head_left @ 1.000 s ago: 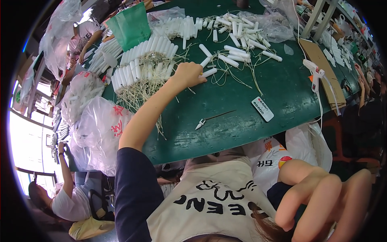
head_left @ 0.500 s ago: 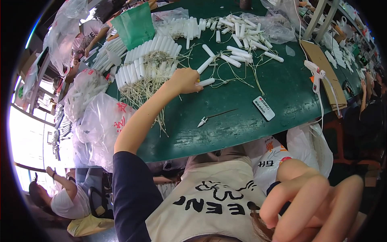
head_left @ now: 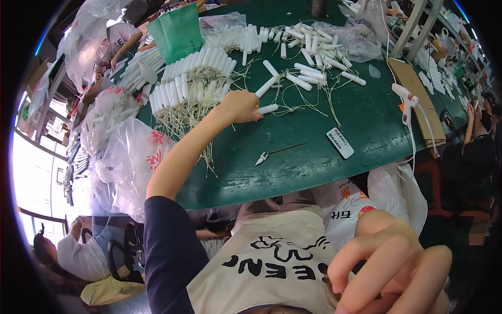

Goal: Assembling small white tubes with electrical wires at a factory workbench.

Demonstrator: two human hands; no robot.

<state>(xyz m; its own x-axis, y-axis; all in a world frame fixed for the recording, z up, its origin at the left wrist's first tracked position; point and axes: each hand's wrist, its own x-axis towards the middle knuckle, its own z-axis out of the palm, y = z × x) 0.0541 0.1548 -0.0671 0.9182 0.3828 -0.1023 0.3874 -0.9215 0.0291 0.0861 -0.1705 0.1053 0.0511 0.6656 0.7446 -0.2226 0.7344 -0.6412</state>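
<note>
My left hand (head_left: 241,106) reaches over the green table (head_left: 235,178), its fingers closed around one end of a short white tube (head_left: 268,109) that sticks out past the thumb. Another white tube (head_left: 267,87) lies against the knuckles. Just left of that hand are rows of white tubes (head_left: 170,94) with a tangle of thin pale wires (head_left: 183,121). Close to the camera at lower right, my right hand (head_left: 389,264) is raised off the table with its fingers curled; whatever is inside them, if anything, is hidden. Beside it some hair shows.
A small white remote control (head_left: 340,143) and a white pointed piece on a thin dark rod (head_left: 263,158) lie nearer me. At right are a white glue gun (head_left: 405,102) with its cord and a cardboard sheet (head_left: 418,99). Plastic bags (head_left: 133,157) crowd the left edge. Other people sit around.
My right hand has shifted a little to the left and down. The whole view has moved slightly. My left hand stays in place on the tube.
</note>
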